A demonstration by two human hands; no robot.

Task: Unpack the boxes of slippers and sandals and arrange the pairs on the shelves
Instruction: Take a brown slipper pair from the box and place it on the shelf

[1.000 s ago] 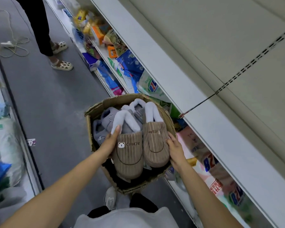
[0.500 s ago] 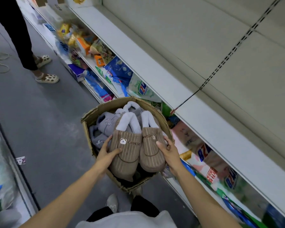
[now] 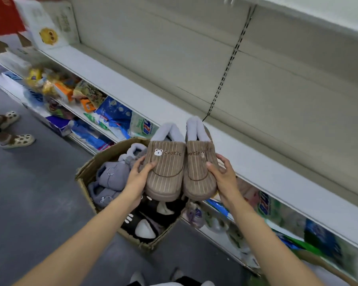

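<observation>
while both hands carry it above the box, the item in hand is a pair of brown corduroy slippers [image 3: 180, 172], ribbed, lined in pale grey-white fleece, toes pointing toward the wearer of the camera. left slipper: white bear face and the word "cookie" stitched across the upper. right slipper: same wording, mirrored side. the two are pressed side by side, touching along their inner edges.

left hand [image 3: 137, 178]: grasps the outer edge of the left slipper, thumb on the upper, the other fingers hidden behind it.
right hand [image 3: 223, 176]: grasps the outer edge of the right slipper, thumb on top, fingers wrapped beneath.

position: pair held in the air, over the far right corner of the cardboard box [image 3: 91, 172] and just in front of the lip of the grey shelf [image 3: 174, 100], not resting on it.

cardboard box, open, on the floor against the shelving. contents: grey fleece slippers [image 3: 112, 176] at the left side; black slippers with white marks [image 3: 145, 221] at the near side.

lower shelves: assorted packaged goods [image 3: 112, 112] in blue, green, orange and yellow, partly blurred.
upper left: white carton with a yellow cartoon face [image 3: 50, 23], standing on the grey shelf.
far left, on the grey floor [image 3: 29, 203]: another person's feet in spotted sandals [image 3: 17, 140].
</observation>
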